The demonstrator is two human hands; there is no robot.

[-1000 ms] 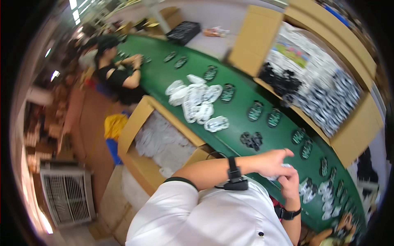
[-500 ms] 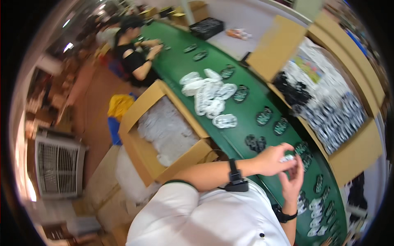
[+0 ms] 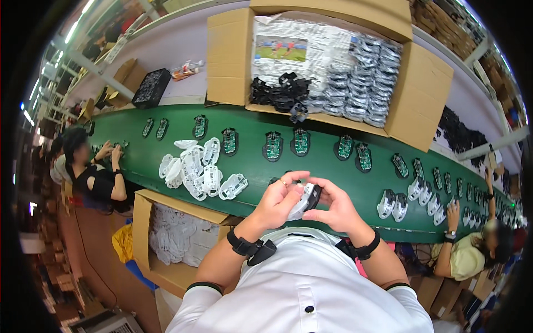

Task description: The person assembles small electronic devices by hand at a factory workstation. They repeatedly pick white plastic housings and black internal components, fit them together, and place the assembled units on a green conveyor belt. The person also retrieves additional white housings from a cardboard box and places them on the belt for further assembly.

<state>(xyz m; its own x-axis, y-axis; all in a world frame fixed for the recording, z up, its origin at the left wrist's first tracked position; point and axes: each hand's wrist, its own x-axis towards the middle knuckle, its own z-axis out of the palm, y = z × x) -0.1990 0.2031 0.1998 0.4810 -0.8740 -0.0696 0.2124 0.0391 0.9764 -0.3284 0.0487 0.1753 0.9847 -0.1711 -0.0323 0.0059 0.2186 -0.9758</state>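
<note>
In front of my chest, both hands hold a white-and-black computer-mouse shell (image 3: 305,202), tilted on its side. My left hand (image 3: 280,198) grips its white side with thumb and fingers. My right hand (image 3: 337,206) curls round the black side, thumb underneath. My fingers partly hide the part. Just behind my left hand, a dark piece shows on the green belt (image 3: 333,175). Beyond my hands lie black mouse bases with green circuit boards (image 3: 300,142). To the left is a heap of white translucent shells (image 3: 191,169), with one loose white shell (image 3: 233,186) beside it.
Across the belt stands an open carton (image 3: 227,66) with stacked silvery parts (image 3: 366,80) and black pieces (image 3: 280,91). Another carton (image 3: 143,222) sits near left, holding white shells. Co-workers sit at left (image 3: 100,177) and right (image 3: 469,258). White-and-black shells (image 3: 393,205) lie to the right.
The view has swung round to face the belt squarely. My hands, earlier over the belt with a small blurred whitish piece, are now together before my chest round the mouse shell.
</note>
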